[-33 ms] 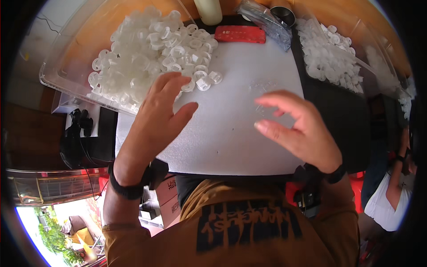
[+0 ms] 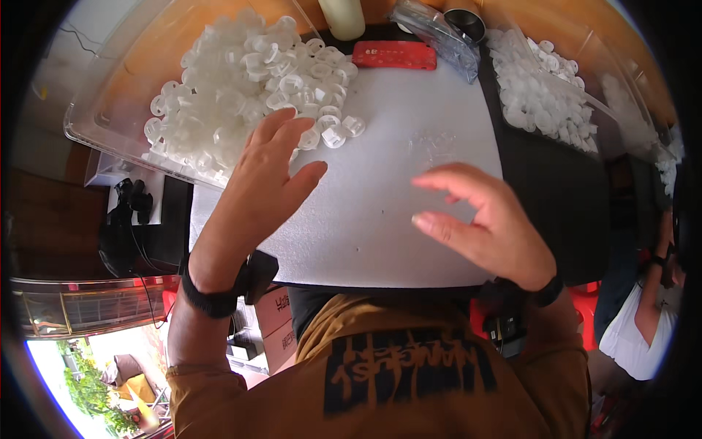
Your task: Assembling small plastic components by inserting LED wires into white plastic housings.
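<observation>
My left hand (image 2: pixel 265 170) hovers with its fingers apart at the near edge of a heap of small white translucent plastic caps (image 2: pixel 248 73). Nothing shows in its grasp. Over the right part of a white foam sheet (image 2: pixel 351 241), my right hand (image 2: pixel 486 223) is open, thumb and fingers spread with a gap between them. A few tiny clear plastic pieces (image 2: pixel 433 140) lie on the sheet just beyond that hand. Two or three loose caps (image 2: pixel 335 136) sit on the sheet by the heap's right side.
A clear plastic bin (image 2: pixel 88 124) holds the heap at the left. Another clear bin (image 2: pixel 559 84) with white parts stands at the back right. Along the far edge are a red box (image 2: pixel 395 55), a grey plastic bag (image 2: pixel 439 33) and a pale bottle (image 2: pixel 342 18). Another person's arm (image 2: pixel 649 300) shows at right.
My right hand has come slightly nearer to me and a little to the left. My left hand has barely shifted, and both stay open.
</observation>
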A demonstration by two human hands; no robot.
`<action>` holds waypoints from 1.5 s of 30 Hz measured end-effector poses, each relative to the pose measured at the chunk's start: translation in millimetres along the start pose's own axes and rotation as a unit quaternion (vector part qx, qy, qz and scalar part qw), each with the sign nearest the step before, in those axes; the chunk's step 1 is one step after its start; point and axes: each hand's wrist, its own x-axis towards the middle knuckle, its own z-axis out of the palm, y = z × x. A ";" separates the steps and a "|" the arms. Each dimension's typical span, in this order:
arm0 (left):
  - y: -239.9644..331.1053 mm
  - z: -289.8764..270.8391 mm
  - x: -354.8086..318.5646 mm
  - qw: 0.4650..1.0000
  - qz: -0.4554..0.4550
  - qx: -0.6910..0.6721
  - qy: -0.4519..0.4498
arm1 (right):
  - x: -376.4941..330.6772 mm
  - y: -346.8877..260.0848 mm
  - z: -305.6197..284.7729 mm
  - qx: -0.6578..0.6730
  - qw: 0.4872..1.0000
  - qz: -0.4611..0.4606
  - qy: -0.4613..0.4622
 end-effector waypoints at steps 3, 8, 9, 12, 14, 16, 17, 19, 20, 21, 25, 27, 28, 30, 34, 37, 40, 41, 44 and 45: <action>-20.4 22.8 19.2 0.995 -0.036 0.087 -0.018 | -20.5 -4.3 8.8 0.111 0.981 0.130 -0.088; -13.5 40.6 26.1 0.979 -0.082 0.178 -0.061 | -41.2 6.5 10.8 0.155 0.968 0.173 -0.090; -11.8 44.9 24.9 0.982 -0.067 0.171 -0.051 | -43.0 9.1 10.8 0.176 0.964 0.184 -0.078; -2.1 51.0 17.0 0.986 -0.030 0.154 -0.056 | -47.6 16.2 14.0 0.210 0.958 0.186 -0.054; 7.9 50.0 9.9 0.987 -0.009 0.146 -0.071 | -49.2 18.4 16.1 0.223 0.958 0.177 -0.043; 20.9 45.4 3.6 0.983 -0.001 0.154 -0.103 | -50.6 19.0 16.9 0.215 0.962 0.166 -0.023; 25.1 42.2 0.2 0.975 -0.007 0.179 -0.131 | -51.2 19.7 17.1 0.216 0.962 0.167 -0.022; 30.6 30.6 2.9 0.977 0.001 0.168 -0.130 | -52.6 20.8 18.5 0.227 0.961 0.154 -0.014; 30.6 26.4 4.1 0.980 0.009 0.155 -0.127 | -53.5 21.7 18.6 0.227 0.962 0.154 -0.012; 24.1 22.8 11.1 0.981 0.019 0.164 -0.107 | -53.7 22.7 19.1 0.222 0.964 0.148 -0.012; 2.6 10.0 58.1 0.981 0.027 0.194 -0.014 | -54.0 24.6 19.5 0.211 0.967 0.141 -0.011; -3.2 11.3 77.6 0.977 -0.005 0.211 -0.011 | -54.6 25.2 20.8 0.219 0.966 0.134 -0.006; -5.5 13.8 86.0 0.974 -0.039 0.224 -0.011 | -55.8 25.1 21.3 0.227 0.965 0.133 -0.001; -14.6 25.6 98.0 0.967 -0.046 0.249 -0.010 | -57.5 25.9 22.5 0.235 0.963 0.129 0.005; -31.0 45.9 101.9 0.954 -0.071 0.291 0.001 | -57.3 28.5 23.4 0.234 0.968 0.091 0.018; -22.7 44.0 99.8 0.957 -0.042 0.285 -0.032 | -57.6 30.4 21.2 0.235 0.968 0.085 0.016; -7.4 43.6 91.1 0.966 -0.027 0.244 -0.076 | -58.5 29.9 18.2 0.243 0.964 0.111 -0.001; -3.3 43.9 88.2 0.969 -0.021 0.233 -0.084 | -58.0 30.2 18.1 0.244 0.964 0.110 0.000; 12.2 38.8 86.4 0.968 0.001 0.213 -0.130 | -58.6 32.3 16.5 0.257 0.961 0.101 0.004; 10.1 34.2 89.1 0.971 0.041 0.191 -0.141 | -58.4 31.6 16.6 0.256 0.962 0.098 0.000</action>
